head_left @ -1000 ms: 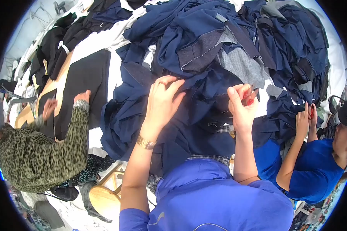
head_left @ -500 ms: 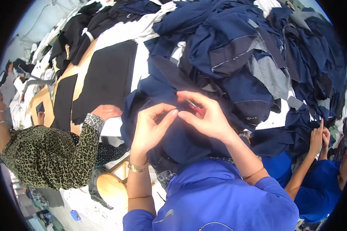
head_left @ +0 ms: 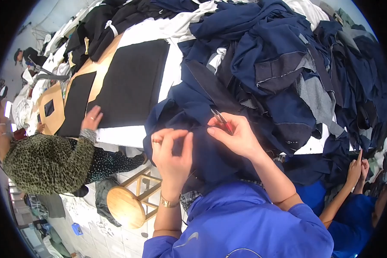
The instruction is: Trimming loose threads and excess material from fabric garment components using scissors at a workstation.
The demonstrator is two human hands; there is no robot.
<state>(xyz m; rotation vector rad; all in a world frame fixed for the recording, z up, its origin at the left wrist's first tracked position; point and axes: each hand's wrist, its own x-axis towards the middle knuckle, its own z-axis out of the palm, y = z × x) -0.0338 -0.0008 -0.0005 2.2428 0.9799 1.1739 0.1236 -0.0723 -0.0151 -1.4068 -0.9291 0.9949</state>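
Note:
Thread snips (head_left: 218, 116) with two thin metal blades and a red part sit in my right hand (head_left: 238, 135), whose fingers are curled round them. The blades point up and away from me, slightly apart. To their left, my left hand (head_left: 172, 157) is raised with thumb and forefinger tips nearly together; it is slightly blurred, and anything between the tips is too small to make out. Under both hands a dark navy garment (head_left: 208, 161) drapes over the table edge toward my lap. A dark fabric strip (head_left: 208, 84) lies just beyond the hands.
A large heap of navy garments (head_left: 262, 26) covers the table ahead and right. Black cut panels (head_left: 133, 77) lie on the left. A person in a leopard-pattern top (head_left: 47, 165) reaches over them, beside a wooden stool (head_left: 125, 207). At right, another person in blue (head_left: 352, 223) works.
My left hand has moved down and away from my right hand, which keeps the snips. The co-worker's hand at left has shifted left along the black panels. The whole view has shifted somewhat.

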